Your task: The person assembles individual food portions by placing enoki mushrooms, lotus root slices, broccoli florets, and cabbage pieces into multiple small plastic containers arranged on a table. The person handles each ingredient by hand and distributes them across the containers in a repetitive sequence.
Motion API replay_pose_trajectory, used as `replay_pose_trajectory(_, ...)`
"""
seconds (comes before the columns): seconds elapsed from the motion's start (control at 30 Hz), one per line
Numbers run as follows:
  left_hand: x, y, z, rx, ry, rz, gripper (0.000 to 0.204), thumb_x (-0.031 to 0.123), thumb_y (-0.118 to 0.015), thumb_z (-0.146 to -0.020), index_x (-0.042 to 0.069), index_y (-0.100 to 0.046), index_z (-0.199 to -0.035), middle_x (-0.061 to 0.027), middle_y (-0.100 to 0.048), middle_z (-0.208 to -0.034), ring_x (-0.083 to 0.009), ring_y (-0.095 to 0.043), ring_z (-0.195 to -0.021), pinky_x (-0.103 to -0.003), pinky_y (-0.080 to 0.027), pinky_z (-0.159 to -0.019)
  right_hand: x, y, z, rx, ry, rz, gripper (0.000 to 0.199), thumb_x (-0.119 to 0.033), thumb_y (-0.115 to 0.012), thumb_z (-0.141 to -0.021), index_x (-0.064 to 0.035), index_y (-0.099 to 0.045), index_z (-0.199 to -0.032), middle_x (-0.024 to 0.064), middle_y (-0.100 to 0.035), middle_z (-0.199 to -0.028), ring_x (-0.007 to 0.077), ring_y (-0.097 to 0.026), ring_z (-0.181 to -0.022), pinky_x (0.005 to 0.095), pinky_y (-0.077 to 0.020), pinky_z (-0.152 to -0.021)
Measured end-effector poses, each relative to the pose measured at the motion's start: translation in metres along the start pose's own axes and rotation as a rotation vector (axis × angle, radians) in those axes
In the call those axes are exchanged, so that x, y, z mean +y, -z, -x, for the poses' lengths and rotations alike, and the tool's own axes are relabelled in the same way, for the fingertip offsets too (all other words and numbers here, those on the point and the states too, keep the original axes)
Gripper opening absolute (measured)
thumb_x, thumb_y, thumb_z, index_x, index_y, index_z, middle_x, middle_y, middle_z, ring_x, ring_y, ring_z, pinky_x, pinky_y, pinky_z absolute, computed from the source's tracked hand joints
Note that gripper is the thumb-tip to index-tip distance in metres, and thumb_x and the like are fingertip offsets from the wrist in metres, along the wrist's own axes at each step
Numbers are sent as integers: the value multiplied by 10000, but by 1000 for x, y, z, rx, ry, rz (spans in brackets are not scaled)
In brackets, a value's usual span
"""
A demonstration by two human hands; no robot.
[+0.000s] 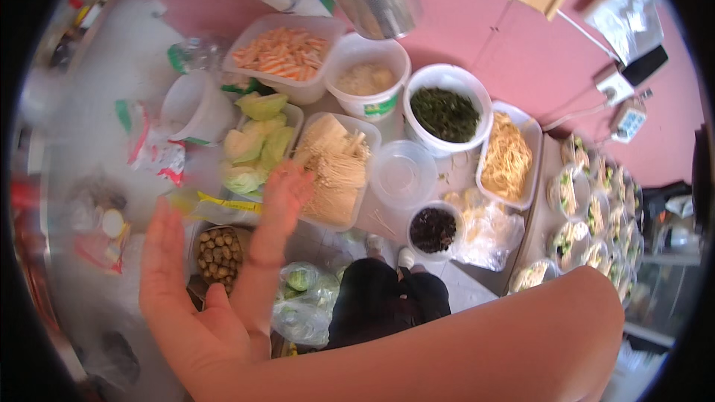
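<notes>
My left hand [287, 192] is over the left edge of a white tub [370, 138] of pale enoki mushrooms [331, 171]. Its fingers look stretched out, slightly blurred, and I see nothing in them; whether they touch the mushrooms I cannot tell. From the right, my right forearm crosses the lower picture, passing in front of my left arm. My right hand [182, 290] is raised at the left, open, fingers up and thumb apart. Near its fingertips lies a yellow-edged plastic packet [227, 208]. Between the arms shows a box of small round brown-yellow items [220, 253]. Cabbage leaves [261, 138] fill a tray beyond.
Behind stand tubs of crab sticks [283, 53], dark green seaweed [445, 113] and yellow noodles [506, 156]. A clear round tub [404, 175] and a bowl of black fungus [433, 229] are nearer. Several filled clear cups [573, 242] crowd the right. A metal strainer [376, 4] stands at the back.
</notes>
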State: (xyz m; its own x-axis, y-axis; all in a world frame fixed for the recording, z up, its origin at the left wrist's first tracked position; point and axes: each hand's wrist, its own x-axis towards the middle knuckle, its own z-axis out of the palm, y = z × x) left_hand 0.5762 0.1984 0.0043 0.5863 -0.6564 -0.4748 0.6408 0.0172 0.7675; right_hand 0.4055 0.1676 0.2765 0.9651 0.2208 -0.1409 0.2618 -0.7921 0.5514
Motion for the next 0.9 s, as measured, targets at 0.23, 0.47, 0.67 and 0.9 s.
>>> replay_pose_trajectory(0.23, 63, -65, -169, -18, 81, 118, 708, 220, -669, -880, 45, -265, -1434, -216, -195, -1469, -470, -376, -1306, -607, -395, -1021, 5, -45, 1, -45, -287, 16, 338, -255, -557, -842, -29, -643, -1078, 131, -621, -1040, 333, -564, -1052, 533, -425, -920)
replay_pose_trajectory(0.47, 66, -54, -245, -115, 174, 207, 463, 173, -648, -863, -16, -484, -1253, -289, -464, -1343, -472, -414, -1287, -616, -364, -1072, -73, -162, 119, -229, -746, -548, 409, -204, -561, -857, -75, -567, -1245, 131, -595, -944, 328, -583, -955, 534, -439, -928)
replay_pose_trajectory(0.67, 73, -41, -263, -108, 220, 223, 302, 91, -611, -852, -37, -554, -1119, -217, -606, -1176, -393, -567, -1144, -543, -459, -1029, -174, -180, 216, -491, -1221, -926, 501, -294, -682, -824, -122, -529, -1269, 47, -633, -896, 232, -635, -859, 409, -485, -787)
replay_pose_trajectory(0.9, 71, -55, -256, -35, 143, 238, 303, 72, -616, -831, -28, -563, -1112, -190, -627, -1143, -364, -600, -1100, -534, -481, -1006, -207, -177, 235, -550, -1406, -958, 527, -334, -705, -811, -122, -527, -1259, 57, -659, -933, 266, -649, -861, 409, -486, -760)
